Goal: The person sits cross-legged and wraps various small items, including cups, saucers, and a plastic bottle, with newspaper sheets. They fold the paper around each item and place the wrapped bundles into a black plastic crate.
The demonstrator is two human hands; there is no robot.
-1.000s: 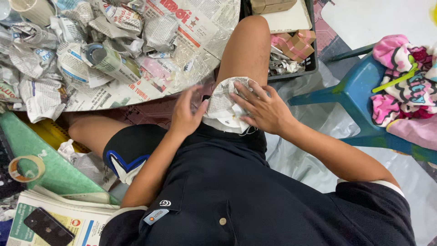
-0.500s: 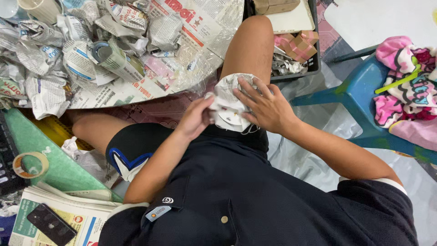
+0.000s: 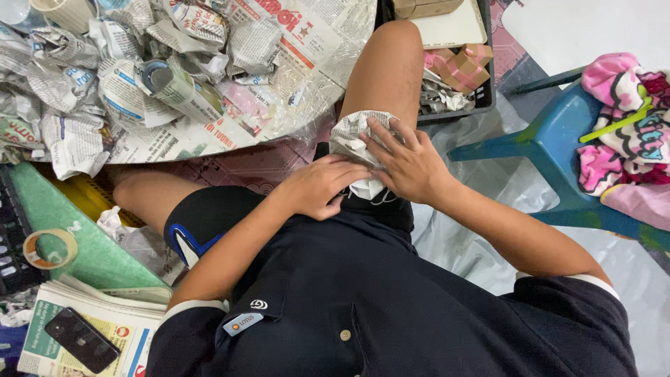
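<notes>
Where the seated person's thigh meets the hem of the dark shorts, a newspaper-wrapped bundle (image 3: pixel 359 143) rests, grey-white, crumpled, printed with small text, its lower edge showing plain white paper. Left hand (image 3: pixel 319 187): lies against the bundle's lower left side, fingers held together and curled onto the paper. Right hand (image 3: pixel 408 164): flat on the bundle's top and right side, fingers spread, pressing it to the leg.

Surroundings, left to right:
- Roll of brown packing tape (image 3: pixel 49 249), lying on a green board (image 3: pixel 63 223) at the left edge of the floor.
- Black phone (image 3: pixel 82 339), face up on a folded newspaper (image 3: pixel 118 331) at the lower left corner.
- Low round table (image 3: pixel 272 105), covered with spread newspaper under clear plastic; its surface carries many crumpled newspaper-wrapped parcels (image 3: pixel 77 91), and one wrapped cylinder (image 3: pixel 178 87) with a dark round end showing. The table edge stands just beside the bundle's left side.
- Black crate (image 3: pixel 481 98), beyond the knee: holds small brown cardboard boxes (image 3: pixel 464 66), shredded paper and a pale flat sheet.
- Blue plastic chair (image 3: pixel 558 146), right of the right forearm, with a pink patterned cloth (image 3: pixel 628 119) heaped on its seat.
- Clear plastic sheeting (image 3: pixel 453 237) over the floor beneath the right arm.
</notes>
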